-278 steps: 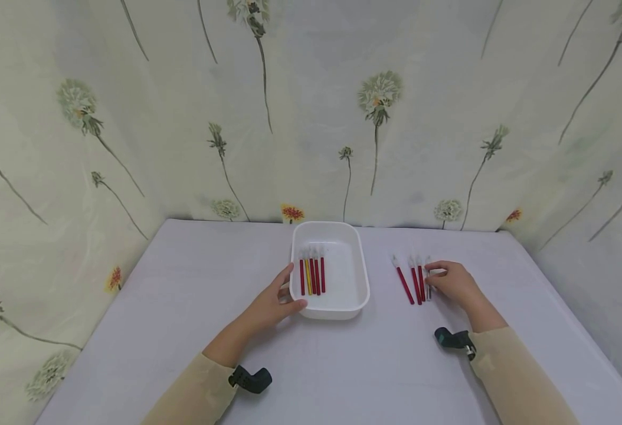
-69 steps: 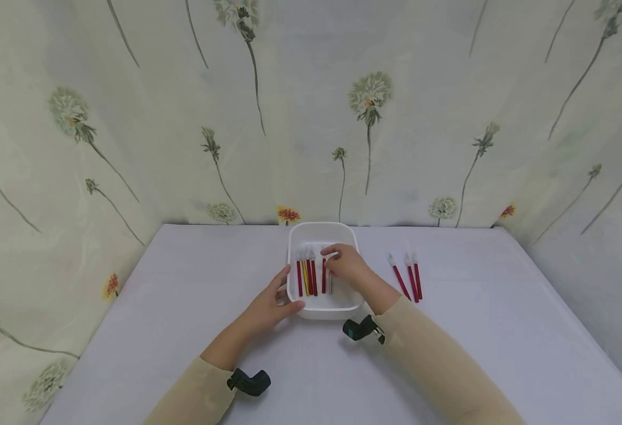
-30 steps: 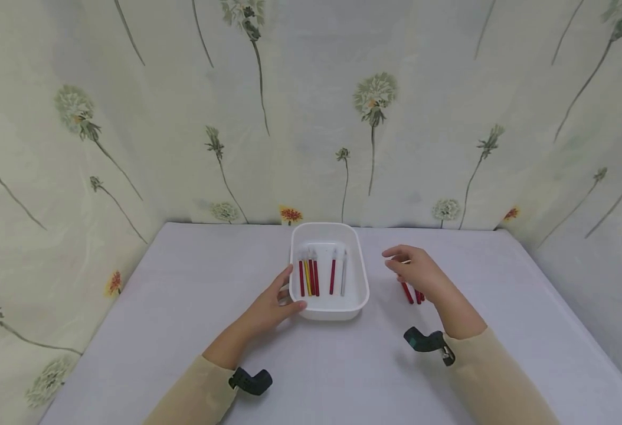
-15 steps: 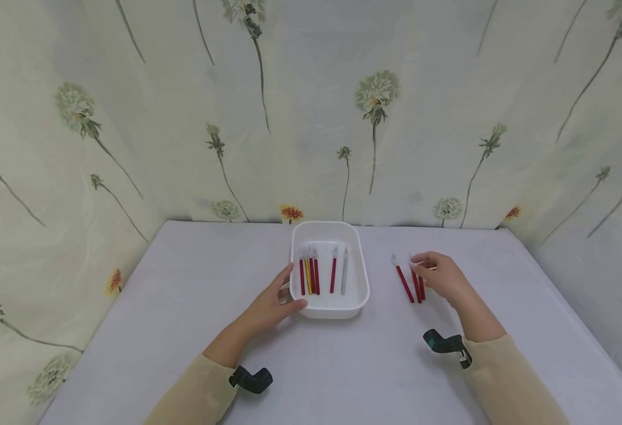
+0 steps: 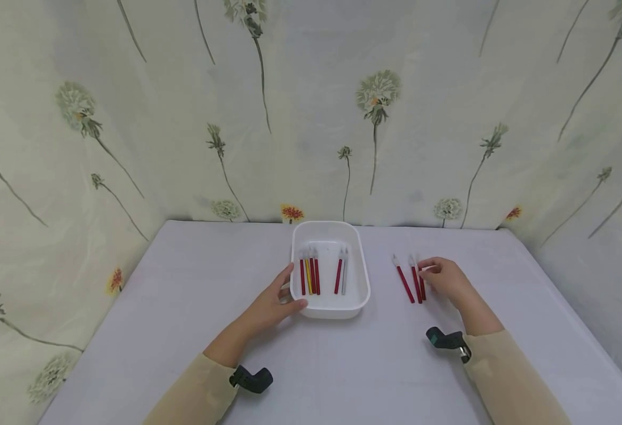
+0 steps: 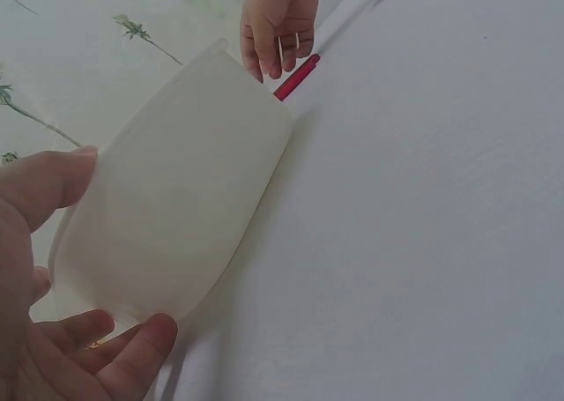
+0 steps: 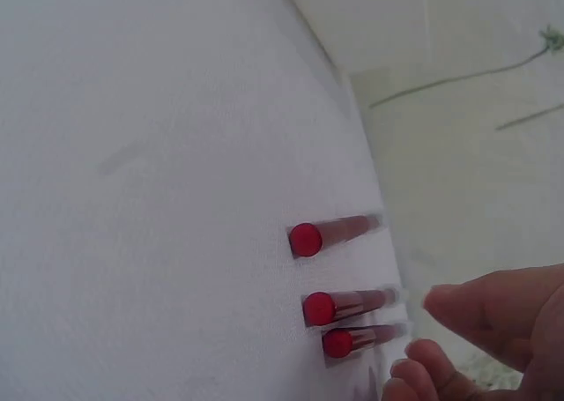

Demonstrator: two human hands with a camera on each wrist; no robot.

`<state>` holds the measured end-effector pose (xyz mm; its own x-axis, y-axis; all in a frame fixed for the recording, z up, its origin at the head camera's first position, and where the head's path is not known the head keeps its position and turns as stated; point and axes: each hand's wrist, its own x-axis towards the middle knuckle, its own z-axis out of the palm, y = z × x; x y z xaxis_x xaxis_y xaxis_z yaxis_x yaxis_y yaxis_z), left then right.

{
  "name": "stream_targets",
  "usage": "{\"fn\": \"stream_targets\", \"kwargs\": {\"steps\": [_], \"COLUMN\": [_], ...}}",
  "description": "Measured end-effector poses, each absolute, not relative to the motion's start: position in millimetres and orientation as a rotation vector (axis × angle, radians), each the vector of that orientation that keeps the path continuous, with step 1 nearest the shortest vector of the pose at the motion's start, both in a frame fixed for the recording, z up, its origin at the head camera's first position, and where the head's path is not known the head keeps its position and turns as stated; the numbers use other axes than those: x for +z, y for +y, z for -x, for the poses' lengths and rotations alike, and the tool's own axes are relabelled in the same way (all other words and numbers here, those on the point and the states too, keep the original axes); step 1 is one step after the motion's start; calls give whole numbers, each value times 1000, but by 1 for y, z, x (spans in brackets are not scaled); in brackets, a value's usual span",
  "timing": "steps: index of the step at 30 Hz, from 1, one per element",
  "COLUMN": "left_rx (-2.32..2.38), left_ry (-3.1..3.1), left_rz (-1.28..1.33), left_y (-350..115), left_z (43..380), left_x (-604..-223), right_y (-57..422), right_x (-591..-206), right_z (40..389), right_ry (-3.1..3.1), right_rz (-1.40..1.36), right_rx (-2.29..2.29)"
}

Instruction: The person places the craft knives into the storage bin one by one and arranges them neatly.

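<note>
My left hand holds the left side of a white plastic box, its thumb and fingers around the wall. Inside lie several slim pen-like sticks with pale clear tips: red ones and a yellow stick at the left, a red stick and a silver stick at the right. On the table, three red sticks lie right of the box. My right hand is at the tip of the rightmost red stick; in the right wrist view its thumb and fingers stand apart.
The white-covered table ends at a back edge just behind the box. A cloth with printed dandelions hangs behind and at both sides. A dark wrist camera sits at each sleeve.
The silver stick went from the table into the box with my right hand, which has since moved back right to the red sticks. A red stick in the box slid right, beside the silver one.
</note>
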<state>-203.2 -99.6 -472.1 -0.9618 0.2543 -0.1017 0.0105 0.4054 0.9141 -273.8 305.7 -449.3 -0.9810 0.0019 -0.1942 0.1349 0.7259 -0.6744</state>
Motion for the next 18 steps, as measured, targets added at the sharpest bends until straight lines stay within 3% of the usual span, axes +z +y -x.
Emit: {"fn": "stream_targets", "kwargs": {"steps": [18], "left_rx": [1580], "left_ry": [2445], "left_rz": [-243], "left_y": [-99], "left_z": [204], "left_x": [-474], "right_y": [312], "right_x": [-465], "right_z": [286], "right_ry": [2759], "right_rz": [-111], "right_rx": [-1044]}}
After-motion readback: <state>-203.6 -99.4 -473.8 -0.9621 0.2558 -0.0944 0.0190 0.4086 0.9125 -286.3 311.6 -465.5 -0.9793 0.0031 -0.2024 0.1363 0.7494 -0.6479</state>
